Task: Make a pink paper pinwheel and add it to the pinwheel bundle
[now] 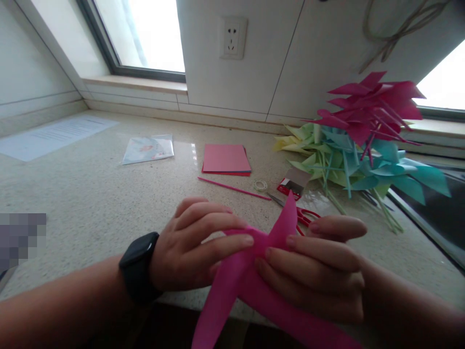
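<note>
Right at the near edge of the counter [90,194], both hands are pinching the same folded pink paper [254,281]. Left hand [192,247], the one with a black watch [138,266] on its wrist, has its fingers [232,240] pressed together on the paper's middle from the left. Right hand [319,264] does the same from the other side, fingers closed on the centre where the folds meet. One pointed flap sticks up between the two hands, and two longer flaps hang down past the counter edge.

Just behind the pink paper lie red-handled scissors [305,215], partly hidden by the flap. Further back from them there's a thin pink stick [232,188], a small rubber band [260,184] and a little red packet [292,183]. A stack of coloured paper sheets [225,159] sits behind the stick, with a clear plastic sleeve [147,149] to its left. Off to the right of the scissors is a big pile of finished paper pinwheels [363,135], magenta, teal and pale green.
</note>
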The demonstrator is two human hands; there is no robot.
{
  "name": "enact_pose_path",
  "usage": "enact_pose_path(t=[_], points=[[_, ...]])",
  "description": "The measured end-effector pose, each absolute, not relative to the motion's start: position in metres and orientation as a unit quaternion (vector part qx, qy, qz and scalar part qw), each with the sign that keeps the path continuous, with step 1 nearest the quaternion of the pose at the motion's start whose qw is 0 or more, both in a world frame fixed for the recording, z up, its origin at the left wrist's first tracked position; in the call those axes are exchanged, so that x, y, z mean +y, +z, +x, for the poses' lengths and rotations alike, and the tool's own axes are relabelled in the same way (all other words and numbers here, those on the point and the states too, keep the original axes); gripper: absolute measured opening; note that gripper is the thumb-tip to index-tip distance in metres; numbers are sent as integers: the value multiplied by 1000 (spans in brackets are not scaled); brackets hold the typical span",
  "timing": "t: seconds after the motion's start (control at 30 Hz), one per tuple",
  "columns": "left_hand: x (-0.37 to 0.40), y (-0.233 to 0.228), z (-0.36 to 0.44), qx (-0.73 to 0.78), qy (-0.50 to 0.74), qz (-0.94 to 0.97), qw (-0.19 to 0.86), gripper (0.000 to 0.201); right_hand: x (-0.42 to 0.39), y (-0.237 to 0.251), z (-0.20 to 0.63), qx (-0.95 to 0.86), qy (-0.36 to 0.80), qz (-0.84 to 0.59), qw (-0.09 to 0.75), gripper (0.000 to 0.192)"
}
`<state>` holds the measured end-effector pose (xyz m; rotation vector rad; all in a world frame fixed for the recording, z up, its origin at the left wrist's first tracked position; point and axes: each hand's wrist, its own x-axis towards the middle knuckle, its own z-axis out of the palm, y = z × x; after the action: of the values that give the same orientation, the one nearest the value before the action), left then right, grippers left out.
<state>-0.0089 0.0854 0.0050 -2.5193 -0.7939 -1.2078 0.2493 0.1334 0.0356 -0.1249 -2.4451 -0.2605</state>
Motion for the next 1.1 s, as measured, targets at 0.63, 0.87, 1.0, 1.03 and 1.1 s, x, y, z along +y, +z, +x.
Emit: enact_pose_path(t=[0.63, 0.87, 1.0, 1.03, 1.1], points=[[102, 16, -16, -253, -324, -903, -121, 42, 146, 39, 246, -936, -199, 66, 281, 25], [102, 17, -18, -258, -316, -883, -232, 34, 146, 40, 244, -935, -187, 80, 291, 25], [104, 16, -18, -254, -326, -867, -279, 35, 143, 41, 245, -940, -185, 72, 277, 25], [104, 15, -18, -253, -330, -863, -288, 36, 143, 41, 245, -941, -188, 71, 273, 25], [105, 15, -19, -255, -334, -855, -303, 36, 143, 41, 245, -939, -198, 76, 270, 27]])
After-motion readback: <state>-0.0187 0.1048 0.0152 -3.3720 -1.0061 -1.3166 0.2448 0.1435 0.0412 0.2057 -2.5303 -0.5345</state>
